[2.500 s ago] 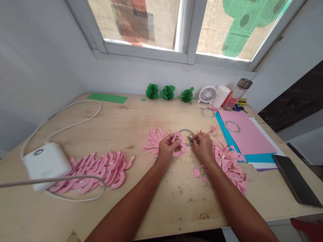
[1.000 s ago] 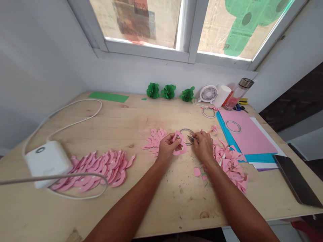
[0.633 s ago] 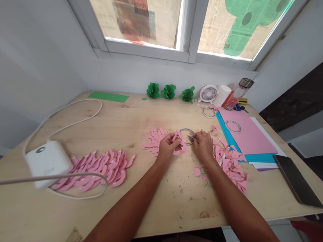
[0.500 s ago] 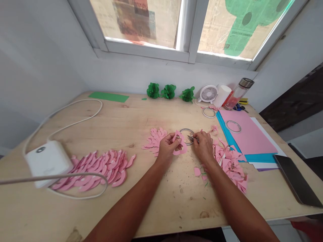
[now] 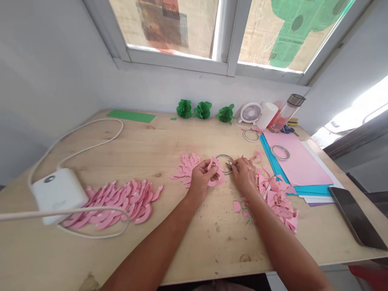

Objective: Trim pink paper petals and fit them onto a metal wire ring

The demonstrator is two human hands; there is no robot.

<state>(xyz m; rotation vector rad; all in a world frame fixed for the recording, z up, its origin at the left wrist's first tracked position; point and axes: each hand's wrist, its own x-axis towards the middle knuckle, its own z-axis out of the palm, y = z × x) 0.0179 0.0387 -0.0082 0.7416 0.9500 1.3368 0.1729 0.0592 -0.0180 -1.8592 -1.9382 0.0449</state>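
Note:
Between the fingers and thumb of my left hand [image 5: 201,176] is a wavy pink paper cutout [image 5: 217,179] with an open middle, held above the table. My right hand [image 5: 244,173] is closed on small scissors [image 5: 229,166]; the dark blades point left toward the cutout, apart from it, and the handles are hidden by my fingers. Behind the blades lies a roll of thin tape [image 5: 223,157]. A cluster of pink paper petals [image 5: 185,166] sits left of my left hand. Pink paper scraps [image 5: 280,198] are heaped beside my right forearm.
Pink curved strips [image 5: 121,202] lie in a pile by a white power bank [image 5: 59,196] with a cable. Green paper flowers [image 5: 202,110], a small fan [image 5: 251,112] and a bottle [image 5: 286,113] line the wall. Coloured sheets [image 5: 312,165] and a phone [image 5: 356,216] lie right.
Both hands, the cutout and the scissors stay almost in place. At the far right, the dark area has given way to a bright opening.

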